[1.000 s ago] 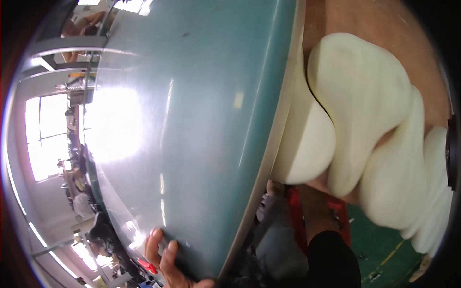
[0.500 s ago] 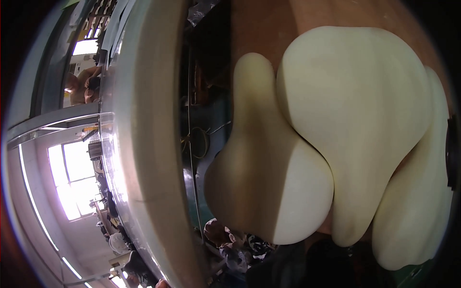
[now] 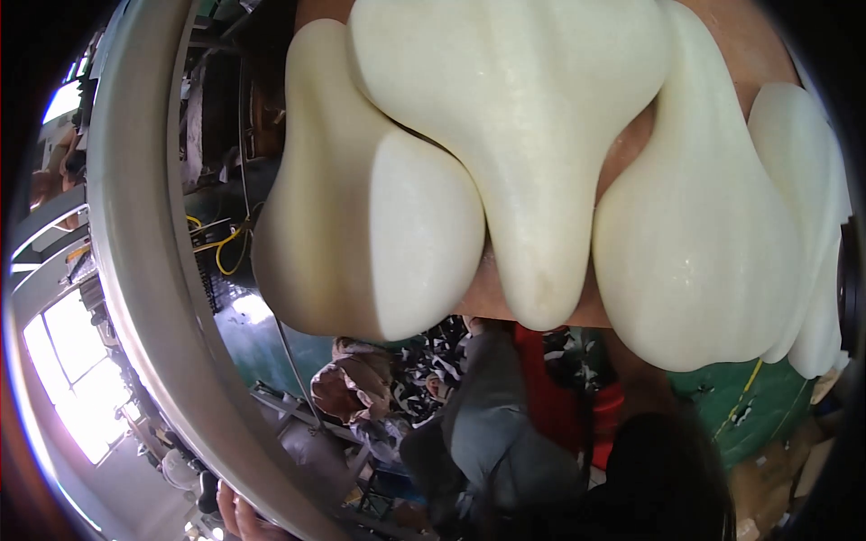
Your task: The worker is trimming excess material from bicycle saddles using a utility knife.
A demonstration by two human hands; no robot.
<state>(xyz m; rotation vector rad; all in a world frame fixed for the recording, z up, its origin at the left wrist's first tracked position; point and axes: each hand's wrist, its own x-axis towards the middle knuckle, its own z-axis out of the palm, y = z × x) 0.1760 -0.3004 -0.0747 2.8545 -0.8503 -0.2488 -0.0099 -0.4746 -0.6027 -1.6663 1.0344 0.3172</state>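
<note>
Several cream bicycle saddle pads point(image 3: 424, 225) lie side by side on a brown board point(image 3: 577, 312), their broad and narrow ends alternating. At the lower left, the curled fingers of my left hand point(image 3: 236, 516) grip the outer edge of a long pale rail point(image 3: 135, 207); its palm and thumb are hidden. A forearm in a dark sleeve, mine on the right, rises toward the board's near edge. My right hand is hidden beneath the board and the pad point(image 3: 695, 270) above it, so its fingers do not show.
Below the board are grey-trousered legs point(image 3: 492, 424), a red object point(image 3: 559, 388) and crumpled cloth point(image 3: 356, 379). Green floor point(image 3: 767, 397) with a yellow line shows at the right. A yellow cord point(image 3: 230, 252) hangs beyond the rail, and a bright window point(image 3: 81, 370) stands far left.
The pads and the rail have shifted left and upward in view. More pads at the right, the legs and the floor have come into sight. The left fingers show more fully on the rail.
</note>
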